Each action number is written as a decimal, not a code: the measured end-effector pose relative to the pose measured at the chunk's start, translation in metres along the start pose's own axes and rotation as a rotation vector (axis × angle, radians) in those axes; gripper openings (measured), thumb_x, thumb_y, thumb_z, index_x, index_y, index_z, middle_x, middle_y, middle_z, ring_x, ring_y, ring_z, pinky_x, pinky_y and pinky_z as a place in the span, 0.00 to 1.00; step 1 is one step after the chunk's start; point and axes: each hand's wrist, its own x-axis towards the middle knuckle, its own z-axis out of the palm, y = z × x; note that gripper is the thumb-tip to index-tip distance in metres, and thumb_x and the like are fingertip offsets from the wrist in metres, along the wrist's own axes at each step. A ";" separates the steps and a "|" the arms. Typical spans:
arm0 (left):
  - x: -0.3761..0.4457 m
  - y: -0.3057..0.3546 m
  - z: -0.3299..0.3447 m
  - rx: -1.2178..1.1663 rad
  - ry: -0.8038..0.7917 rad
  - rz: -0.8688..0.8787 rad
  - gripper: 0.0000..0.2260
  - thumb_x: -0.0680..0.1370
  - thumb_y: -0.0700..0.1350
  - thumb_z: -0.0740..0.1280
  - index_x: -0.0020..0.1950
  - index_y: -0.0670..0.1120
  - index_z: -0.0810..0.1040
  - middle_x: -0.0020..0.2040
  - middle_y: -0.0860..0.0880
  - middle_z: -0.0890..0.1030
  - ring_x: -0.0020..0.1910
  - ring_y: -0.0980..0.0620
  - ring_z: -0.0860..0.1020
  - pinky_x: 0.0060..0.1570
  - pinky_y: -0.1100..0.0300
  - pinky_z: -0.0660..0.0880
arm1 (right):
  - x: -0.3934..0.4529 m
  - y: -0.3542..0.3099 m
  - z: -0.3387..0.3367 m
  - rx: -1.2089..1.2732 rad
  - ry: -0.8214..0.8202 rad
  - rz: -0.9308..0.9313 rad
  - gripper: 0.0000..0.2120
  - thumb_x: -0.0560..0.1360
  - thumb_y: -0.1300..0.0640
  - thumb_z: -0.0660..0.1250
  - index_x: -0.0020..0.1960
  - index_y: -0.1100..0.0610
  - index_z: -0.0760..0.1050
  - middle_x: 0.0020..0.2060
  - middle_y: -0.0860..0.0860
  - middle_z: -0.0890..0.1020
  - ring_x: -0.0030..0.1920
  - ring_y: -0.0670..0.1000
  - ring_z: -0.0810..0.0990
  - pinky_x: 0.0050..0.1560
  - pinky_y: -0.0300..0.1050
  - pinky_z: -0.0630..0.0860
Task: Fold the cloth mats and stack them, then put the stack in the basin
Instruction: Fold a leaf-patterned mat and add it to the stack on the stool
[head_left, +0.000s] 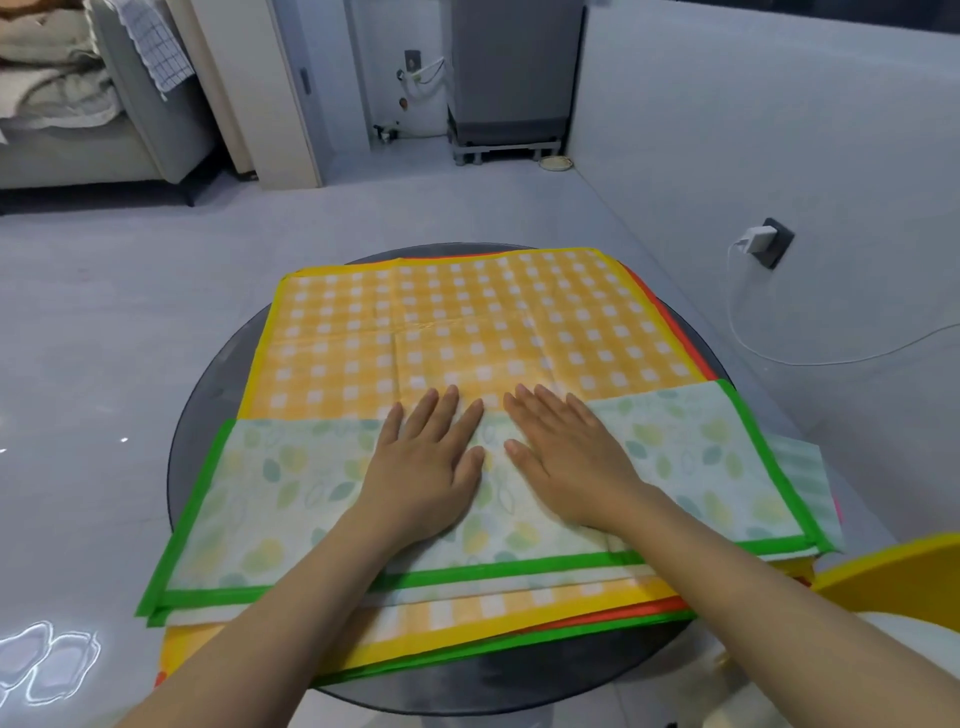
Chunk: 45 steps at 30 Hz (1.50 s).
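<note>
step: folding, green mat doubled over near half of yellow mat pile, mid-desk | left hand, right hand: fingers straight, flat, pressing its middle, gripping nothing | next: probably pinch one end, fold across | basin: near right, beside pile
</note>
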 end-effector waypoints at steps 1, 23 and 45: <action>0.000 0.000 0.000 0.003 -0.001 0.003 0.29 0.75 0.61 0.36 0.77 0.59 0.41 0.78 0.55 0.41 0.76 0.54 0.39 0.74 0.51 0.37 | -0.002 0.007 -0.002 0.000 0.006 0.030 0.27 0.81 0.43 0.40 0.77 0.48 0.39 0.76 0.44 0.41 0.75 0.43 0.37 0.74 0.45 0.35; 0.000 0.001 -0.002 0.011 -0.021 0.018 0.30 0.75 0.62 0.35 0.77 0.58 0.41 0.78 0.54 0.40 0.76 0.54 0.39 0.75 0.49 0.39 | -0.027 0.069 -0.024 0.073 0.017 0.267 0.28 0.81 0.44 0.42 0.76 0.52 0.35 0.76 0.48 0.37 0.75 0.47 0.35 0.75 0.46 0.36; -0.056 -0.104 -0.015 0.009 0.037 -0.162 0.38 0.68 0.63 0.29 0.78 0.53 0.44 0.77 0.57 0.44 0.76 0.59 0.42 0.75 0.55 0.39 | -0.001 -0.011 -0.002 -0.016 -0.059 0.002 0.26 0.81 0.44 0.38 0.76 0.48 0.35 0.75 0.44 0.37 0.74 0.42 0.35 0.73 0.42 0.34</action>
